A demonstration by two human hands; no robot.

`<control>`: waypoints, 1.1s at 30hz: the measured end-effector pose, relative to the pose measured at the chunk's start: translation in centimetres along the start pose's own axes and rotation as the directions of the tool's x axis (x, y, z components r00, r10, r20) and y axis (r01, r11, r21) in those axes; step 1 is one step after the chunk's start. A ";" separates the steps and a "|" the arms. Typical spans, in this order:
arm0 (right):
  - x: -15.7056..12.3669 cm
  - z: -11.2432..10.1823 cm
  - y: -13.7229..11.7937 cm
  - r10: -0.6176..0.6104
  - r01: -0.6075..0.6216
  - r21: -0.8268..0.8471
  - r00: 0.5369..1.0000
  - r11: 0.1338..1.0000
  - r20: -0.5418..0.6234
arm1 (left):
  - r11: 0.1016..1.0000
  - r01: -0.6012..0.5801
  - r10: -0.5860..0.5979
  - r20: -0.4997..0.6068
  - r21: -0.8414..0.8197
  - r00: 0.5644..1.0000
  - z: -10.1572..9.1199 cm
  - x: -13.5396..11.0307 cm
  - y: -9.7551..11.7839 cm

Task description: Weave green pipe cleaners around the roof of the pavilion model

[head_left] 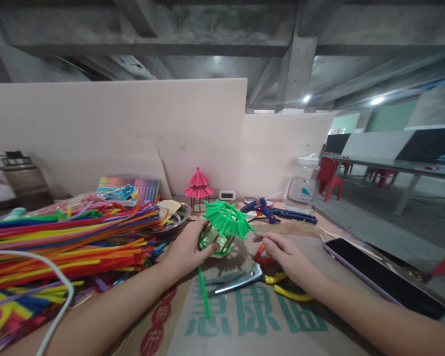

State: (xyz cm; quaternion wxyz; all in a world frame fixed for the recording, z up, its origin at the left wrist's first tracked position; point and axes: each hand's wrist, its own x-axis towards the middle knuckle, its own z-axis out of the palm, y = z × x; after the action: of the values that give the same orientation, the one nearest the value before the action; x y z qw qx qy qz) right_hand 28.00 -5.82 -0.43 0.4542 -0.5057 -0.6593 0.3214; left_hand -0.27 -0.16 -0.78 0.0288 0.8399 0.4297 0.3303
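Over flattened cardboard (300, 242), the left hand (185, 248) clamps its fingers on the green-roofed model (226, 226) while the right hand (285, 253) seemingly pinches a thin dark piece (258, 237) at its eave, apparently adjusting, calling next for steadiness.

A table (324, 227) carries a flat cardboard sheet (282, 346) printed with green characters, and on the sheet lie scissors (237, 283), with a phone (385, 277) at the right. Bundles of coloured pipe cleaners (77, 242) cover the left side, next to a metal bowl (181, 216). Along the back stand a dark flask (27, 180), a pink model pagoda (199, 184), a small clock (227, 195) and a clear bottle (303, 183), with a blue glue gun (262, 209) lying near the bottle.
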 end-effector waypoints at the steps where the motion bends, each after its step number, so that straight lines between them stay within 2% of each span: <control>1: 0.0 0.0 0.0 0.006 -0.006 0.013 1.000 1.000 0.001 | 1.000 -0.003 0.003 0.000 -0.004 1.000 0.0 0.0 0.0; 5: -0.1 -0.1 0.1 0.021 -0.022 0.042 1.000 0.999 0.022 | 1.000 -0.022 0.022 -0.024 -0.019 0.999 -0.1 0.1 0.0; 11: 0.0 -0.2 0.0 -0.028 0.030 -0.061 0.999 0.998 0.031 | 0.998 -0.067 0.066 -0.064 -0.008 0.996 0.1 0.1 -0.4; 20: 0.1 -0.6 -0.3 -0.022 0.026 -0.113 0.999 0.993 0.032 | 0.997 -0.078 0.080 -0.093 0.030 0.992 0.3 0.1 -0.5; 28: 0.2 -0.6 -0.4 -0.005 0.006 -0.146 1.000 0.989 0.007 | 0.995 -0.093 0.096 -0.094 0.027 0.991 0.2 0.3 -0.2; 33: 0.2 -0.6 -0.6 0.039 -0.038 -0.095 0.999 0.995 0.009 | 0.991 -0.123 0.127 -0.093 0.048 0.988 0.1 0.3 -0.3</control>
State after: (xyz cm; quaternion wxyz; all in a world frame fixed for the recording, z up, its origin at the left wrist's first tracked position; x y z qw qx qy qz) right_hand 28.32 -5.83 0.37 0.4196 -0.5376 -0.6664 0.3013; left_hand -0.28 0.25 -0.81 -0.0303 0.8490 0.3838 0.3620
